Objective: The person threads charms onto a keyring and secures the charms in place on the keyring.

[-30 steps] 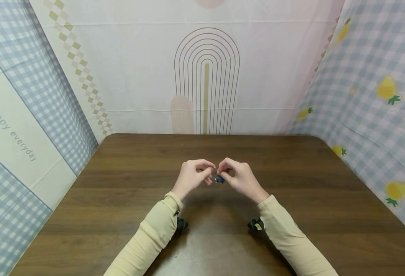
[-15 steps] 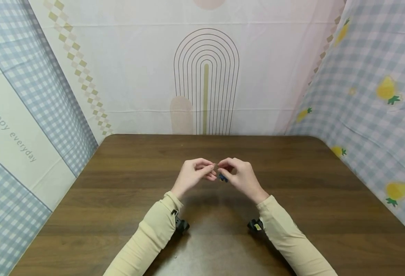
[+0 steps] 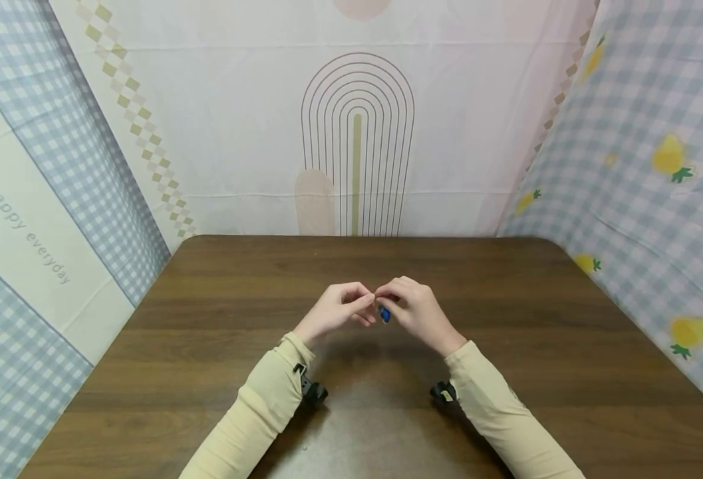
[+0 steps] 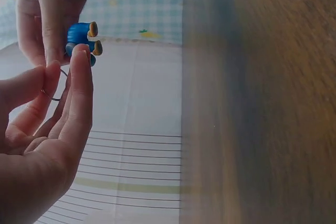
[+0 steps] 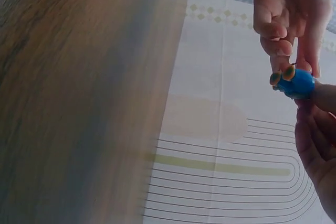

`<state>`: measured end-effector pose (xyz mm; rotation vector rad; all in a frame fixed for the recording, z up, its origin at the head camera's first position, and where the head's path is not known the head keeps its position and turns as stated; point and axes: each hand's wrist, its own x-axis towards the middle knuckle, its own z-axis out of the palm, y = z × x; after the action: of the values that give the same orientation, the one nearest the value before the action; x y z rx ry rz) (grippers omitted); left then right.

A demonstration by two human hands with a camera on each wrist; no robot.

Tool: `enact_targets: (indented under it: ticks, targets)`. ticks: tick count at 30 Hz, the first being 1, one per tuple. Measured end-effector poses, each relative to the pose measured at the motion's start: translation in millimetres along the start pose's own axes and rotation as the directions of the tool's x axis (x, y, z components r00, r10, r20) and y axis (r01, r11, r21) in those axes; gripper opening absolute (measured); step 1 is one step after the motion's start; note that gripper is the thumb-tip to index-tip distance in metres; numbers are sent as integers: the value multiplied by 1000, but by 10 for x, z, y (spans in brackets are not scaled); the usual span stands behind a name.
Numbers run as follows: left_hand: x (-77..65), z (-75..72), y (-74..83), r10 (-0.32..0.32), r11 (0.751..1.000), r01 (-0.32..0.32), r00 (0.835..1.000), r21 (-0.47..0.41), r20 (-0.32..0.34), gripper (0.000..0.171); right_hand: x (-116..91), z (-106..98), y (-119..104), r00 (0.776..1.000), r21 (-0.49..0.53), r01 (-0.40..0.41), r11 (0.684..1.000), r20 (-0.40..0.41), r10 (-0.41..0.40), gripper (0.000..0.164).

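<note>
A small blue figurine (image 4: pixel 79 33) with yellowish-brown ends hangs below the fingertips; in the head view the blue figurine (image 3: pixel 385 314) shows just under the right hand. A thin metal key ring (image 4: pixel 55 99) is pinched between thumb and index finger of my left hand (image 3: pixel 340 307), its other fingers spread loosely beside it. My right hand (image 3: pixel 414 307) meets it from the other side, thumb and index finger pinching at the key ring's far part, which those fingers cover. In the right wrist view the figurine (image 5: pixel 299 83) overlaps the right thumb.
Both hands are held over the brown wooden table (image 3: pixel 237 279). A black wrist camera (image 3: pixel 313 391) sits under the left sleeve, another wrist camera (image 3: pixel 443 392) under the right. Patterned cloths (image 3: pixel 237 120) hang behind and at the sides.
The fingertips of both hands have come closer together over the ring. The blue figurine has swung and turned beneath the right hand. Both arms stay nearly in place.
</note>
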<state>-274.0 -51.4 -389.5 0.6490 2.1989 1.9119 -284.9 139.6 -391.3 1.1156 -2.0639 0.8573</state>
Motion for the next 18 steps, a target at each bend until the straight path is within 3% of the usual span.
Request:
enact_targets:
  ticks: [5,10,18]
  targets:
    - [0,-10,10,41,999,-41,999,34,-9,20,13,-15,-22,994,32,-112,993,21,111,11]
    - [14,-18,5,45,997,-43,999,56,-27,19,13,-28,-24,987,44,-160,986,42,158,11]
    - [7,-37,-9,46,998,-46,999,-33,2,19,6,-48,5,982,45,-184,982,47,182,11]
